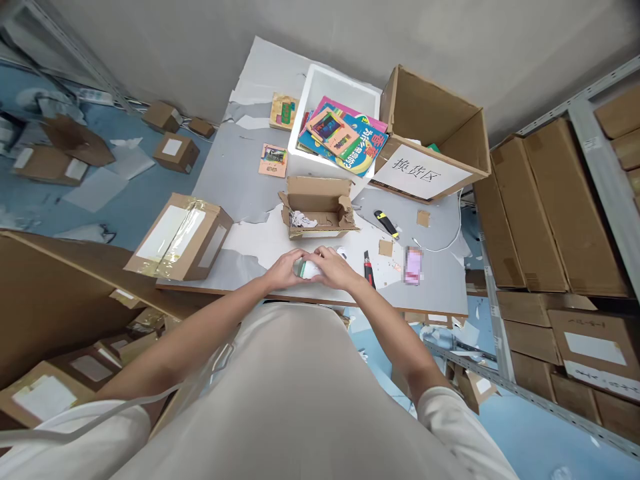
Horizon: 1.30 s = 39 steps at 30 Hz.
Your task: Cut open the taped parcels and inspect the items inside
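Close to the table's near edge, my left hand (286,269) and my right hand (332,267) are both closed around a small white and green box (310,270). The fingers cover much of it, so its print cannot be read. Just beyond my hands stands an opened cardboard box (320,215) with torn flaps and crumpled paper (303,220) inside. To the right of my right hand lies a red and black utility knife (369,269). Farther off is a yellow and black utility knife (387,225).
A white foam box (313,100) holding books (345,137) stands at the back, beside a large carton (435,133) with a handwritten label. A taped carton (183,237) sits at the left edge. A blurred pink phone-like object (413,265) lies right. Shelves of cartons (575,207) line the right side.
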{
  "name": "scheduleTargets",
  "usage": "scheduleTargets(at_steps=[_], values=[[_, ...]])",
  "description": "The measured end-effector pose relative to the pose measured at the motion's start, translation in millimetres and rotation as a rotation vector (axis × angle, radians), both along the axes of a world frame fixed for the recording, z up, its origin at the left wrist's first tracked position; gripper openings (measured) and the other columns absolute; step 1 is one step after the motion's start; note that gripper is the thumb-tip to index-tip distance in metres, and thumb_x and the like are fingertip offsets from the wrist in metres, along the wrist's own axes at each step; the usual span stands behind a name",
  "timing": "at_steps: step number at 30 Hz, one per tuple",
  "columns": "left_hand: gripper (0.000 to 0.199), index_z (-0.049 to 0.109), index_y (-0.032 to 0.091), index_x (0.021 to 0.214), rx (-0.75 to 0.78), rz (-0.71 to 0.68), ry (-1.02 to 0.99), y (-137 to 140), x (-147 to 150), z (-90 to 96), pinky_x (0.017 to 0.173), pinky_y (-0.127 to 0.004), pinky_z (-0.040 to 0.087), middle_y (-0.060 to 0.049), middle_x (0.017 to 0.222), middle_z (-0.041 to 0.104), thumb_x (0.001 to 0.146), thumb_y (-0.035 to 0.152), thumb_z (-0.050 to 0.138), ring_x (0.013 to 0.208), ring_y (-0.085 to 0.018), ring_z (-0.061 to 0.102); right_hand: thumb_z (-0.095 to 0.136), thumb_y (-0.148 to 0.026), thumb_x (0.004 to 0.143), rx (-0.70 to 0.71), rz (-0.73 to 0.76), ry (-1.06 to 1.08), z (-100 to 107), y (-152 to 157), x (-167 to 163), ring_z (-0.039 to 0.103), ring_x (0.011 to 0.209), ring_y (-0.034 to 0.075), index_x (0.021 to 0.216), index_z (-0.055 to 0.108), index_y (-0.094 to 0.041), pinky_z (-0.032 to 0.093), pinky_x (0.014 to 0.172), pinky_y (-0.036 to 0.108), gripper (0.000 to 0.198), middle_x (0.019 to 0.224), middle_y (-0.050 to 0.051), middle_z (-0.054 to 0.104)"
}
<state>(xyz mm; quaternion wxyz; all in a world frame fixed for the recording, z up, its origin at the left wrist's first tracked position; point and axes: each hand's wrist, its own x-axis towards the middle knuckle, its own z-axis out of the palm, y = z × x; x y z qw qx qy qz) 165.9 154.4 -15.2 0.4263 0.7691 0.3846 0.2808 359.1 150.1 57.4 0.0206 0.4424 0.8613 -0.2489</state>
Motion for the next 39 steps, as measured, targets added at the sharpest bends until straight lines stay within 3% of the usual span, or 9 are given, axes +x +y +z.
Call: scheduleTargets(at_steps=[6, 11, 14, 18, 20, 25, 32, 36, 39], values=[[0.043, 0.05, 0.02, 0.098, 0.01, -0.023, 0.019, -5, 6, -5.9, 0.09, -0.04, 0.048, -0.009, 0.109, 0.059, 0.064, 0.035, 0.073, 0.103, -0.025, 0.058, 0.076, -0.04, 0.072, -0.004, 0.157, -0.232, 20, 12, -15, 0.053, 0.1, 0.028, 0.121, 0.051, -0.018, 0.044, 0.081, 0.039, 0.059, 0.114, 0.013, 0.049], [0.046, 0.049, 0.02, 0.104, 0.023, -0.035, 0.058, -8, 10, -9.3, 0.093, -0.042, 0.047, -0.01, 0.11, 0.058, 0.066, 0.034, 0.071, 0.108, -0.027, 0.056, 0.07, -0.03, 0.073, -0.133, 0.178, -0.044, 23, 26, -2, 0.057, 0.091, 0.023, 0.108, 0.056, -0.017, 0.049, 0.077, 0.034, 0.04, 0.106, 0.009, 0.054], [0.058, 0.046, 0.02, 0.116, 0.009, -0.036, 0.07, -9, 8, -8.4, 0.096, -0.044, 0.046, -0.01, 0.116, 0.057, 0.066, 0.034, 0.072, 0.112, -0.028, 0.056, 0.055, -0.021, 0.084, -0.063, 0.046, 0.176, 22, 29, 15, 0.056, 0.104, 0.022, 0.116, 0.053, -0.018, 0.048, 0.09, 0.036, 0.032, 0.113, 0.009, 0.057], [0.078, 0.032, 0.019, 0.135, 0.019, -0.019, 0.08, -12, 2, -3.1, 0.099, -0.045, 0.045, -0.014, 0.129, 0.051, 0.069, 0.034, 0.071, 0.118, -0.029, 0.053, 0.041, -0.017, 0.092, 0.217, -0.364, 0.245, 8, 16, 26, 0.045, 0.126, 0.024, 0.132, 0.046, -0.022, 0.041, 0.103, 0.043, 0.04, 0.134, 0.014, 0.047], [0.087, 0.025, 0.019, 0.14, 0.031, -0.015, 0.083, -15, 2, 1.7, 0.1, -0.046, 0.044, -0.016, 0.135, 0.046, 0.069, 0.038, 0.072, 0.122, -0.03, 0.051, 0.041, -0.017, 0.092, 0.28, -0.362, 0.187, -2, 5, 27, 0.038, 0.133, 0.026, 0.125, 0.053, -0.023, 0.033, 0.109, 0.05, 0.035, 0.137, 0.013, 0.045], [0.094, 0.022, 0.018, 0.142, -0.069, 0.115, 0.133, -19, 20, 15.0, 0.099, -0.049, 0.045, -0.018, 0.138, 0.043, 0.069, 0.052, 0.071, 0.125, -0.034, 0.048, 0.051, -0.019, 0.088, 0.182, -0.052, 0.143, -17, -21, 30, 0.033, 0.136, 0.028, 0.118, 0.058, -0.021, 0.029, 0.11, 0.055, 0.031, 0.138, 0.015, 0.045], [0.084, 0.014, 0.019, 0.147, -0.149, 0.154, 0.137, -20, 34, 28.4, 0.089, -0.043, 0.051, -0.017, 0.138, 0.041, 0.08, 0.039, 0.059, 0.11, -0.027, 0.059, 0.057, -0.022, 0.082, 0.047, -0.246, 0.397, -18, -21, 43, 0.048, 0.125, 0.023, 0.093, 0.056, -0.018, 0.045, 0.097, 0.039, 0.012, 0.117, 0.015, 0.053], [0.073, 0.037, 0.022, 0.142, 0.086, 0.074, 0.202, -15, 33, 37.0, 0.101, -0.051, 0.041, -0.017, 0.143, 0.034, 0.078, 0.048, 0.062, 0.127, -0.035, 0.044, 0.052, -0.017, 0.084, 0.021, -0.303, 0.502, -26, -22, 44, 0.053, 0.119, 0.021, 0.094, 0.057, -0.019, 0.044, 0.098, 0.04, 0.011, 0.12, 0.013, 0.056], [0.054, 0.055, 0.028, 0.128, 0.273, -0.035, 0.291, -9, 34, 37.8, 0.107, -0.06, 0.028, -0.015, 0.139, 0.043, 0.078, 0.046, 0.065, 0.131, -0.038, 0.037, 0.043, -0.014, 0.089, 0.025, -0.429, 0.559, -35, -27, 43, 0.058, 0.111, 0.018, 0.094, 0.06, -0.02, 0.048, 0.094, 0.038, 0.018, 0.118, 0.011, 0.059]])
